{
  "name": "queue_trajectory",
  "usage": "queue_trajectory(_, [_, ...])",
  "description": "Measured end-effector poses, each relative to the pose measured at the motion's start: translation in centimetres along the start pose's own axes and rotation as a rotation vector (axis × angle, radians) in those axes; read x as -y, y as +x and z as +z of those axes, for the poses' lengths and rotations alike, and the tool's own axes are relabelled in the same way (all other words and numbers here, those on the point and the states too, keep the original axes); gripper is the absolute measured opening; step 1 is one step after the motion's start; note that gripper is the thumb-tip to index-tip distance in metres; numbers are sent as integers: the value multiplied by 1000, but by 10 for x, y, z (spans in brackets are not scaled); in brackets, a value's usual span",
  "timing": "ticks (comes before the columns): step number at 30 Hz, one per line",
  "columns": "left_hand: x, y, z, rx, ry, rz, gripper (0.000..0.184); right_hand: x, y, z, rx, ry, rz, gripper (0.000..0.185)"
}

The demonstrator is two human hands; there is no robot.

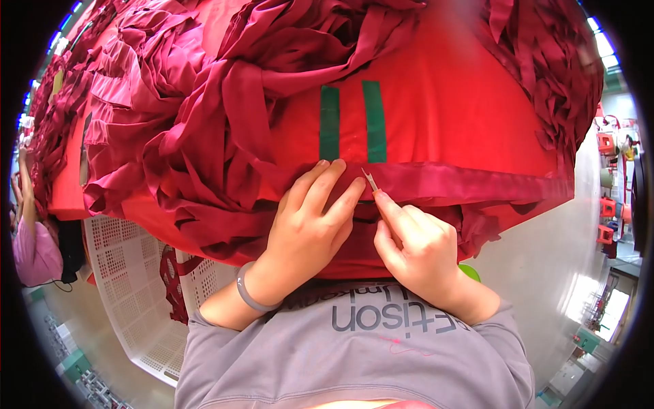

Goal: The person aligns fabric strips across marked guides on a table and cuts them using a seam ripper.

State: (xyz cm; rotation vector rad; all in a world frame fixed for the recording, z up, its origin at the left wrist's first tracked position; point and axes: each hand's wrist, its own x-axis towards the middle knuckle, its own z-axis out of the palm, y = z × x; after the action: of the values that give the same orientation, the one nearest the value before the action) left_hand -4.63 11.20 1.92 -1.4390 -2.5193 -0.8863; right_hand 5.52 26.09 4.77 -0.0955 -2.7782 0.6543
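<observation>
A long strip of dark red fabric runs along the front edge of the red-covered table. My left hand rests palm down on the strip, fingers stretched out and slightly apart; its thumb is hidden. Close beside its index finger, my right hand is closed around a small seam ripper. The tool's forked metal tip points up and away from me, over the strip. Just beyond my fingers, two strips of green tape lie on the red cloth.
Heaps of dark red fabric strips cover the table's left and far side, with another pile at the right. A white perforated plastic basket stands below the table at my left. A person in a pink top is at the far left.
</observation>
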Motion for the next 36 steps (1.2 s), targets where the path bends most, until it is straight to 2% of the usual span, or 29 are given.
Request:
queue_trajectory(2, [-1, 1, 0, 0, -10, -11, 42, -2, 5, 5, -30, -2, -22, 37])
queue_trajectory(7, [1, 0, -2, 15, -18, -6, 44, -7, 20, 5, -299, 140, -22, 42])
queue_trajectory(10, [-1, 2, -2, -4, -44, -11, 44, -4, 26, -6, -185, 228, 87, 45])
queue_trajectory(13, [1, 2, 0, -35, -76, -23, 43, -6, 40, -9, -142, 104, -4, 43])
queue_trajectory(17, [4, 1, -1, -33, -41, 15, 43, -15, 58, 16, 11, 59, -3, 7])
queue_trajectory(21, [3, 1, -3, -17, -46, 13, 41, -15, 62, 22, -29, 112, 21, 6])
queue_trajectory(24, [4, 3, -2, -26, -44, 28, 40, -17, 62, 23, -118, 586, 216, 2])
queue_trajectory(26, [3, 3, -1, -28, -45, 30, 40, -17, 64, 11, -217, 710, 349, 3])
queue_trajectory(27, [3, 3, -1, -31, -66, 14, 39, -20, 67, 9, -277, 884, 409, 7])
queue_trajectory(30, [4, 2, 4, -83, -72, 7, 35, -26, 66, -8, -201, 1125, 448, 12])
queue_trajectory(31, [5, 1, 5, -130, -58, 12, 30, -29, 63, -16, -57, 1278, 525, 21])
queue_trajectory(33, [8, -3, -4, -206, -145, 50, 21, -30, 55, -25, 59, 1634, 321, 31])
queue_trajectory(35, [13, -10, -24, -358, -97, 76, 16, -28, 49, -45, 152, 1774, -44, 36])
queue_trajectory(36, [22, -17, -35, -481, 25, 55, 9, -20, 45, -49, 23, 1931, -162, 36])
